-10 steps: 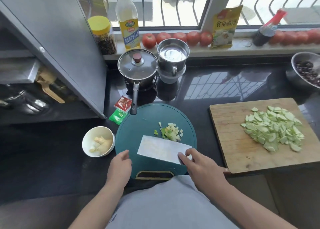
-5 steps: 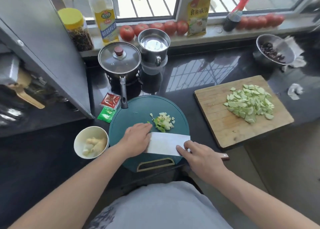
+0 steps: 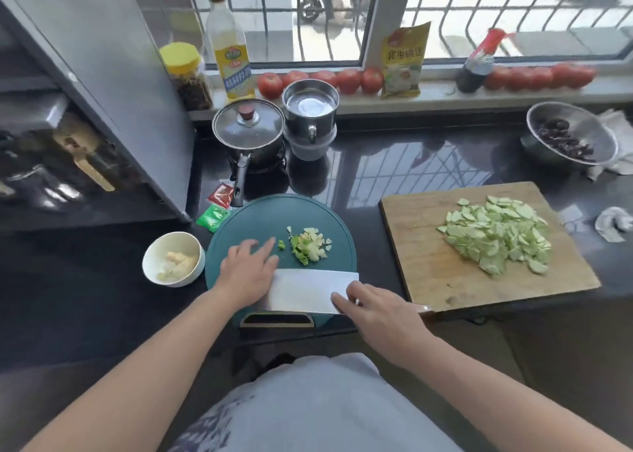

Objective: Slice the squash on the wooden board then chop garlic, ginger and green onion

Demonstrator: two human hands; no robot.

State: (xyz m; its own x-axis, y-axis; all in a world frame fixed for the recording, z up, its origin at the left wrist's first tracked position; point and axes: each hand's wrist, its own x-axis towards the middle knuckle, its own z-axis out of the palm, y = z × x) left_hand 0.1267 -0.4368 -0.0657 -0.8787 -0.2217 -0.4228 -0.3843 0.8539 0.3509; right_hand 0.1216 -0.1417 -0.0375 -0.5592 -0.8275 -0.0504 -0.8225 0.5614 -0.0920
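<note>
One wooden board [image 3: 421, 246] at the surface's right edge bearing one heap of sliced squash [image 3: 496, 232]; one round green board [image 3: 239, 219] with chopped pile [image 3: 310, 244], left hand [image 3: 248, 270] flat, right hand [image 3: 383, 311] gripping one cleaver [image 3: 305, 290].

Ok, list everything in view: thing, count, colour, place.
round board: one, teal, counter centre
chopped pile: one, pale green, on round board
cleaver: one, silver, flat on round board's near edge
wooden board: one, tan, right of round board
squash slices: many, light green, heaped on wooden board
small bowl: one, white, left of round board
lidded pan: one, steel, behind round board
steel cup: one, beside the pan
sachets: two, red and green, by the pan handle
tomatoes: a red row, windowsill
oil bottle: one, yellow, windowsill
metal bowl: one, far right
left hand: on the cleaver's left end
right hand: at the cleaver's handle end
</note>
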